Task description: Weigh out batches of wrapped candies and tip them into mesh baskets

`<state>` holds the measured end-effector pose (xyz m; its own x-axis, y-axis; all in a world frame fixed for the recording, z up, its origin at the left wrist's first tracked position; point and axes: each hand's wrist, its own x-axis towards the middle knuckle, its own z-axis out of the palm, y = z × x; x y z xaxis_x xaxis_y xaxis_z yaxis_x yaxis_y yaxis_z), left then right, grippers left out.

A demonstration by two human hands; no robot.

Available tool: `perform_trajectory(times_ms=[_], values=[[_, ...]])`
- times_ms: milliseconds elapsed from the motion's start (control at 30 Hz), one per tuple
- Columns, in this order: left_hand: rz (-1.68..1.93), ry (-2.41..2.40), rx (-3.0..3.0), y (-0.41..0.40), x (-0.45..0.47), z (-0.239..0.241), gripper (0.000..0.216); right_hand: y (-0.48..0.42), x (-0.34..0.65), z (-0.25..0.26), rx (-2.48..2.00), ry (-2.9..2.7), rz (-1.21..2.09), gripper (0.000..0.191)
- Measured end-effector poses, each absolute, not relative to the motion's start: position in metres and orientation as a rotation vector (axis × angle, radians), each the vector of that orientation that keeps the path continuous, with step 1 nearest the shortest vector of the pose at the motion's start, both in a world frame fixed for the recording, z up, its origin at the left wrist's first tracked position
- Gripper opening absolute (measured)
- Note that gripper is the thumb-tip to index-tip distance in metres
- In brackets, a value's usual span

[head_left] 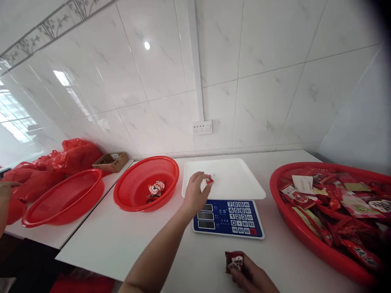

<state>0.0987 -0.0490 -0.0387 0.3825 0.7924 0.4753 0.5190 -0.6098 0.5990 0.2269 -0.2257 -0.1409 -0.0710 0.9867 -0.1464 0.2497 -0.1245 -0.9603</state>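
Over the scale's white weighing tray (235, 179), my left hand (197, 191) pinches a small red packet (209, 179) between thumb and fingers. My right hand (249, 274) is low in front of the scale, closed on a dark red packet (234, 261) with white print. Between the two hands sits the scale's blue keypad panel (227, 218), with small displays at its left side. My left forearm crosses in front of the table to the left of that panel.
At right, a large red basket (277, 179) is full of mixed packets. Left of the scale, another red basket (128, 179) holds a few packets. Further left are a third basket (61, 215), red bags (76, 154) and a cardboard box (113, 162). Part of another person's arm (3, 203) shows.
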Motion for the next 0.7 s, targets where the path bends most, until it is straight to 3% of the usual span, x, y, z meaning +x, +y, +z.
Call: perform_trajectory(times_ms=[100,233,433,600,700], values=[[1.323,0.959,2.241,-0.088,0.089,-0.067,0.016,-0.204,0.241,-0.118,-1.426,-1.301,1.216,0.045],[1.279,0.815,2.277,-0.125,0.082,-0.11,0.013,-0.159,0.248,-0.08,-1.364,-1.169,1.098,0.048],[1.007,0.586,2.482,-0.142,0.083,-0.138,0.015,-0.121,0.244,-0.061,-1.377,-1.256,0.867,0.084],[0.952,0.612,2.4,-0.142,0.084,-0.142,0.015,-0.154,0.263,-0.058,-1.579,-1.434,0.728,0.069],[0.914,0.655,2.308,-0.139,0.081,-0.141,0.016,-0.183,0.29,-0.045,-1.73,-1.591,0.452,0.057]])
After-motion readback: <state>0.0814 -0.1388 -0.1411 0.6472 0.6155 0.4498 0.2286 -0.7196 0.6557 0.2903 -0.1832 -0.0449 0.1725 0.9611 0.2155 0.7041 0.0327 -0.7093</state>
